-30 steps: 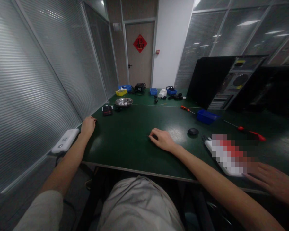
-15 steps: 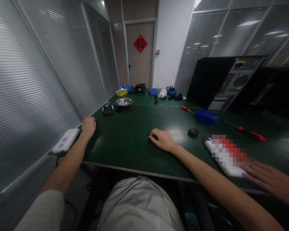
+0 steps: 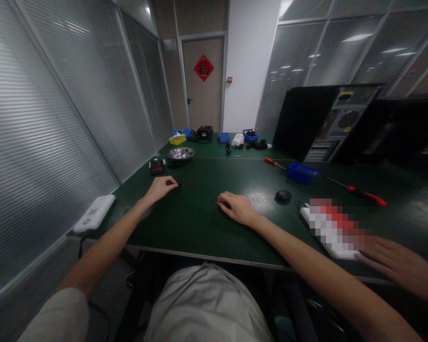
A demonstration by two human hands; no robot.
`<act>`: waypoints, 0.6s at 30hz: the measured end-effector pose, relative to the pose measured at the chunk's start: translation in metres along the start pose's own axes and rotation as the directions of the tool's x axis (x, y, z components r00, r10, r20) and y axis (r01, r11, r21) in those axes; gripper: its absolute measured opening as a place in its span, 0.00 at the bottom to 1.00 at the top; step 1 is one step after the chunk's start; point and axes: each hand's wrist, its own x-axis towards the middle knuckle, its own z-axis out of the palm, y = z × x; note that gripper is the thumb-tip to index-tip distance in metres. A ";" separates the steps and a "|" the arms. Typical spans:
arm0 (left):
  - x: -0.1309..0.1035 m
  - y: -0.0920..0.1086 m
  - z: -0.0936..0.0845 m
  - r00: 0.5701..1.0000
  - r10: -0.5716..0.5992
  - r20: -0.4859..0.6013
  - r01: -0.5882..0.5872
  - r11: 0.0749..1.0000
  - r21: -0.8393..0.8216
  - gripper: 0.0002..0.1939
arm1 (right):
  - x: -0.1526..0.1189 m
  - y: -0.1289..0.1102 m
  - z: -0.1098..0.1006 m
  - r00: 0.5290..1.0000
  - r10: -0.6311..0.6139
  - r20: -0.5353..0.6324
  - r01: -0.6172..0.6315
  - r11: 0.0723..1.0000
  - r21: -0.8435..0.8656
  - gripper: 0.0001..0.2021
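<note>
- From my remote seat, L hand point(image 3: 160, 187) is out over the green table point(image 3: 192, 232), thumb & fingertips pinched together at the far end w/ hardly any gap.
- In that pinch I see a small dark bit point(image 3: 179, 185); too tiny for me to ID.
- R hand point(image 3: 237, 208) is curled loosely, lying low on the table, to the right of L hand & well apart from it.
- A thin pale sliver point(image 3: 216, 203) pokes out left btwn R hand's thumb & index; rest is hidden by the fingers, so can't tell its full shape.
- Past L hand, toward the glass: black-and-red box point(image 3: 157, 166), w/ a metal bowl point(image 3: 181, 154) just behind it, small pcs inside.
- Right of R hand, near it: a rounded black object point(image 3: 283, 195), approx. mouse-shaped.
- Farther up on that side: blue tray point(image 3: 302, 173), w/ an orange-handled screwdriver point(image 3: 271, 161) just left of it.
- Far right, nr the table edge: co-worker's hand point(image 3: 395, 261), flat, fingers reaching the white device point(image 3: 344, 254); that area's pixelated, so can't tell re: grip.
- White power unit point(image 3: 94, 213) at the left corner, apart from L hand.
</note>
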 end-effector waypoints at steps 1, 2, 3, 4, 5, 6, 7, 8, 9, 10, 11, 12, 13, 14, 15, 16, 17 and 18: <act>0.002 0.023 0.013 0.994 0.092 0.059 -0.088 0.993 -0.073 0.12 | 0.000 0.000 0.000 1.000 0.002 -0.003 -0.002 1.000 0.005 0.05; 0.004 0.045 0.027 0.977 0.181 0.113 -0.164 0.976 -0.146 0.13 | 0.000 0.000 0.000 1.000 0.007 -0.006 -0.007 1.000 0.008 0.05; 0.004 0.064 0.040 0.956 0.250 0.152 -0.217 0.954 -0.204 0.13 | 0.000 0.000 0.000 1.000 0.017 -0.012 -0.017 1.000 0.008 0.05; 0.004 0.080 0.052 0.934 0.302 0.189 -0.252 0.935 -0.248 0.12 | 0.000 0.000 0.001 0.999 0.030 -0.020 -0.030 1.000 0.006 0.05; 0.003 0.092 0.063 0.915 0.337 0.222 -0.271 0.921 -0.282 0.13 | 0.000 0.000 0.001 0.999 0.043 -0.027 -0.043 0.999 0.002 0.05; 0.002 0.100 0.071 0.903 0.353 0.244 -0.275 0.912 -0.305 0.13 | 0.000 0.000 0.001 0.998 0.055 -0.032 -0.055 0.998 0.000 0.05; 0.000 0.105 0.078 0.899 0.356 0.255 -0.268 0.908 -0.322 0.14 | 0.000 0.001 0.001 0.997 0.066 -0.035 -0.066 0.998 0.000 0.05; -0.002 0.107 0.082 0.901 0.350 0.256 -0.256 0.906 -0.338 0.15 | 0.000 0.001 0.001 0.996 0.076 -0.039 -0.076 0.997 0.002 0.05; -0.003 0.107 0.085 0.906 0.342 0.251 -0.243 0.903 -0.353 0.16 | 0.000 0.002 0.002 0.996 0.083 -0.041 -0.083 0.997 0.006 0.05; -0.005 0.106 0.086 0.910 0.334 0.244 -0.233 0.901 -0.366 0.18 | 0.000 0.002 0.002 0.995 0.088 -0.043 -0.087 0.996 0.009 0.05; -0.006 0.104 0.086 0.912 0.333 0.240 -0.230 0.899 -0.374 0.20 | 0.000 0.003 0.002 0.995 0.089 -0.046 -0.088 0.996 0.010 0.05; -0.007 0.102 0.085 0.911 0.339 0.235 -0.236 0.896 -0.377 0.20 | 0.000 0.003 0.003 0.995 0.086 -0.048 -0.086 0.996 0.008 0.05; -0.008 0.101 0.084 0.907 0.352 0.232 -0.250 0.892 -0.376 0.20 | 0.000 0.003 0.003 0.996 0.080 -0.047 -0.080 0.997 0.004 0.05; -0.009 0.100 0.083 0.902 0.367 0.230 -0.267 0.889 -0.371 0.18 | 0.000 0.003 0.004 0.996 0.074 -0.045 -0.074 0.997 -0.001 0.05; -0.010 0.100 0.083 0.896 0.381 0.226 -0.285 0.886 -0.365 0.17 | 0.000 0.004 0.004 0.997 0.067 -0.041 -0.068 0.998 -0.005 0.05; -0.011 0.100 0.082 0.892 0.394 0.222 -0.300 0.883 -0.361 0.15 | 0.000 0.004 0.004 0.997 0.062 -0.036 -0.063 0.998 -0.009 0.05; -0.011 0.101 0.082 0.889 0.402 0.219 -0.311 0.881 -0.358 0.15 | 0.000 0.004 0.005 0.998 0.059 -0.031 -0.060 0.998 -0.010 0.05; -0.011 0.101 0.082 0.888 0.406 0.216 -0.316 0.880 -0.355 0.15 | -0.001 0.004 0.005 0.998 0.058 -0.029 -0.058 0.998 -0.011 0.05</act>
